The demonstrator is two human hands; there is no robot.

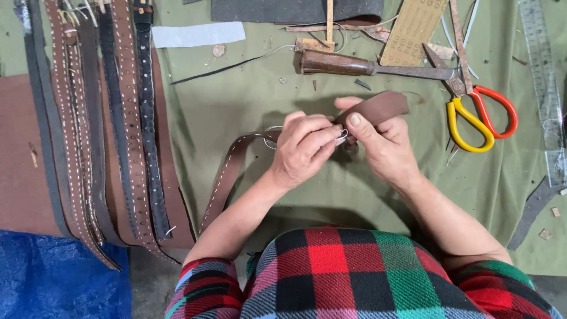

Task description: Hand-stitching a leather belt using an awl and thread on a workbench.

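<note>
- Green cloth (248, 100) is covering the work surface, with finished belts (112, 118) lying at the left and scissors (478, 115) and an awl (366, 66) up top.
- Left hand (304, 147) is pinching white thread (273, 130), looks like mid-stitch.
- Right hand (384, 145) is gripping the brown strap (378, 109), raised above the cloth.
- Pulling the thread snug probably needs steady tension.

An olive green cloth (248, 100) covers the desk and shows soft creases under even light. At the left lies a large brown sheet (20, 159). A blue plastic sheet (53, 277) fills the lower left corner, beside grey floor (147, 283).
</note>
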